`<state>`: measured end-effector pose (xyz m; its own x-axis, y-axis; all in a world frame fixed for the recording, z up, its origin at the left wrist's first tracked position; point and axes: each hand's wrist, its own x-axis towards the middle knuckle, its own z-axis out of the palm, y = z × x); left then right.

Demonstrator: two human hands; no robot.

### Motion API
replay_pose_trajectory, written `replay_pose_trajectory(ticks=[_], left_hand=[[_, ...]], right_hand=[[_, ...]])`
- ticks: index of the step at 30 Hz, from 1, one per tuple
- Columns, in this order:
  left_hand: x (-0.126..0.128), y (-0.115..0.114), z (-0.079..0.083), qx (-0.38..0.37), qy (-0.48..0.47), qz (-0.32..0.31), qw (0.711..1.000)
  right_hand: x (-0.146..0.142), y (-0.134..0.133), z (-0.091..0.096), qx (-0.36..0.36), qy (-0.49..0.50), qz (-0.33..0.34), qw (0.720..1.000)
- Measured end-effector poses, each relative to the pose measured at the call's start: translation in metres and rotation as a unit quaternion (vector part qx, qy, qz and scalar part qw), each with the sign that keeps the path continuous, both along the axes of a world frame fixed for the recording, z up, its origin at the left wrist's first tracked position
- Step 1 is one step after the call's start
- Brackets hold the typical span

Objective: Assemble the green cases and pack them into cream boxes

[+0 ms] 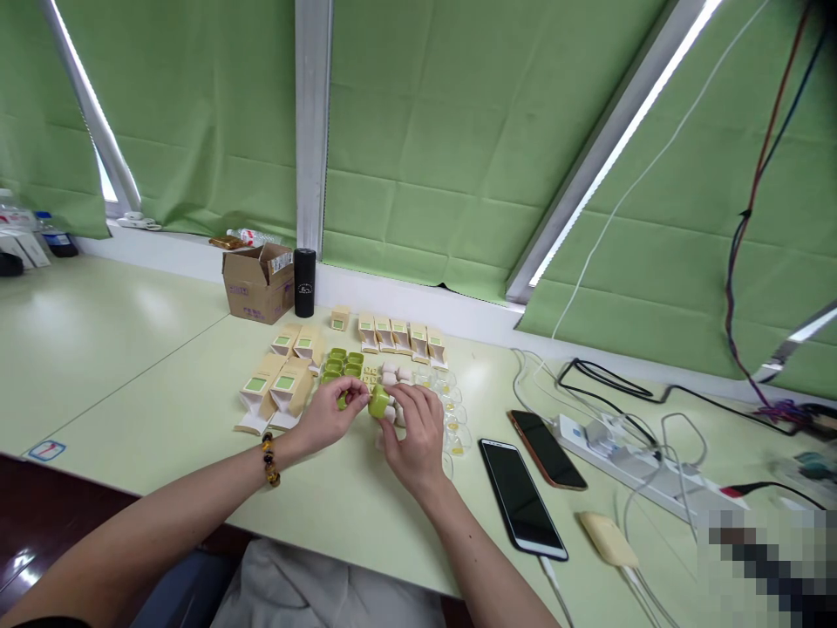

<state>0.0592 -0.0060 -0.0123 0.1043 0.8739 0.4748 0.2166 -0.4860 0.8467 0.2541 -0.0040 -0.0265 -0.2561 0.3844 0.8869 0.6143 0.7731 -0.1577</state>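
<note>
I have a small green piece (377,401) clamped between the thumb and fingers of my right hand (415,432), just above the table's near middle. My left hand (332,412) is at its left side, thumb and forefinger close together; I cannot tell whether they grip anything. Under and beyond my hands, more green pieces (343,361) sit in a cluster, with little yellow pieces (370,375) and pale rounded pieces (396,375) to their right, then clear plastic cups (458,412) at the right, some with a yellow spot. The pale green table (163,349) carries all this, a seam crossing its left part; green curtains (425,131) and white window posts (312,122) rise at the far side. Cream cartons (288,384) stand to the left with white flaps at their near ends, and a row of similar cartons (401,336) lies at the far side. Farther left, a cardboard box (258,283) has its flaps up, its contents hidden, beside a black tumbler (304,283). To the right lie two phones (523,497) and a loaded power strip (628,467).
</note>
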Motion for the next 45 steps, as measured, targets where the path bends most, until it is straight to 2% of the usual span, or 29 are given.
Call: replay_pose_trajectory(ticks=[7,13,15,18,20,23,27,33,45], left_hand=[[-0.004,0.005,-0.002,-0.01,-0.032,0.008,0.999],[-0.007,0.006,-0.004,0.001,-0.016,0.018,1.0],[-0.008,0.004,-0.003,0.042,0.008,0.039,0.998],[-0.008,-0.001,-0.002,0.148,0.073,0.062,0.984],[-0.008,-0.004,-0.002,0.21,0.115,0.057,0.969],[-0.006,-0.007,-0.004,0.248,0.159,0.039,0.955],[-0.007,-0.006,-0.005,0.261,0.187,0.028,0.947],[-0.009,0.0,-0.009,0.272,0.175,0.029,0.946],[-0.01,-0.002,-0.009,0.271,0.172,0.027,0.947]], right_hand=[[0.001,-0.001,0.002,-0.004,0.011,-0.007,1.0],[0.002,0.001,0.002,-0.01,0.026,0.019,0.999],[0.002,0.002,0.003,-0.011,0.032,0.031,0.999],[0.002,0.0,0.003,-0.016,0.032,0.041,0.999],[0.002,-0.001,0.003,-0.023,0.029,0.047,0.998],[0.002,-0.003,0.001,-0.034,0.02,0.065,0.997],[0.001,-0.003,0.0,-0.036,0.016,0.087,0.995],[0.001,-0.002,0.002,0.006,0.035,0.104,0.994],[0.003,-0.002,0.006,0.04,-0.018,0.092,0.995]])
